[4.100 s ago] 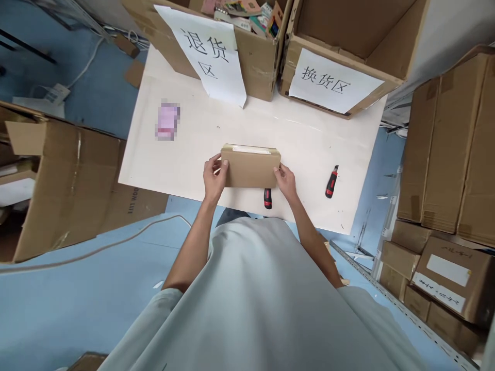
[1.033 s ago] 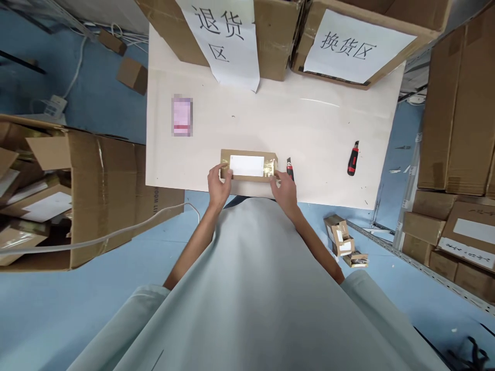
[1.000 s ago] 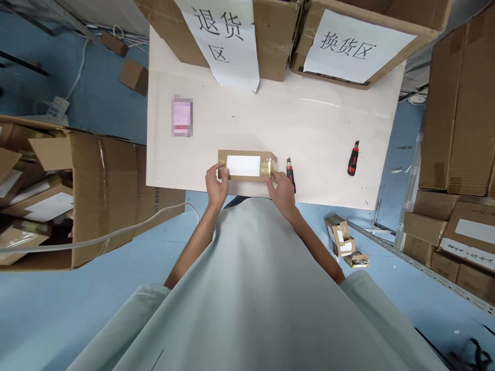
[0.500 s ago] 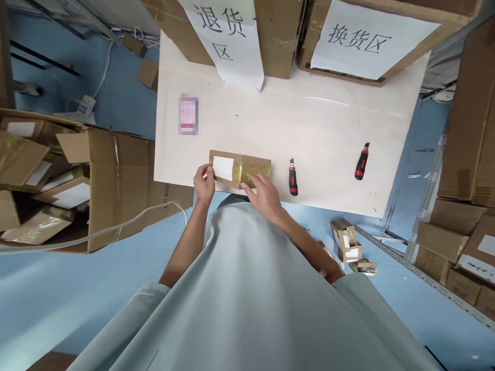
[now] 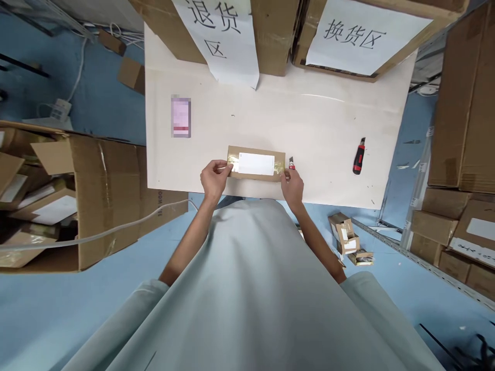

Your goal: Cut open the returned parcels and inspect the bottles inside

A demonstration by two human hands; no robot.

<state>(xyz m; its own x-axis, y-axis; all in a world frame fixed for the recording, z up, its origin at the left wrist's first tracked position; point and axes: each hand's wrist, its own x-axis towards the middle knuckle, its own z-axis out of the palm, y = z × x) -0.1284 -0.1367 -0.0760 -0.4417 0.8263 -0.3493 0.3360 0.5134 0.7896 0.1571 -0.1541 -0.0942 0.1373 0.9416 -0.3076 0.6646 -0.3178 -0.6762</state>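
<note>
A small brown cardboard box (image 5: pixel 235 149) with a white label (image 5: pixel 257 164) and shiny tape at both ends is held level over the near side of the white table. My left hand (image 5: pixel 215 178) pinches its left end, the thumb on the tape. At the opposite end, my right hand (image 5: pixel 292 185) grips the right edge between thumb and fingers. Just behind the right hand lies a red and black utility knife (image 5: pixel 292 166), mostly hidden by that hand.
A second utility knife (image 5: pixel 359 156) lies on the table's right side. A pixelated pink item (image 5: pixel 181 117) is at the left. Two big boxes with paper signs (image 5: pixel 232 38) stand along the back. An open carton (image 5: pixel 112 196) of parcels is at left, with a pale cable (image 5: pixel 127 228) before it.
The box has shifted right and turned so its full label faces up. My right hand has moved right to the box's end, now covering most of the nearer knife.
</note>
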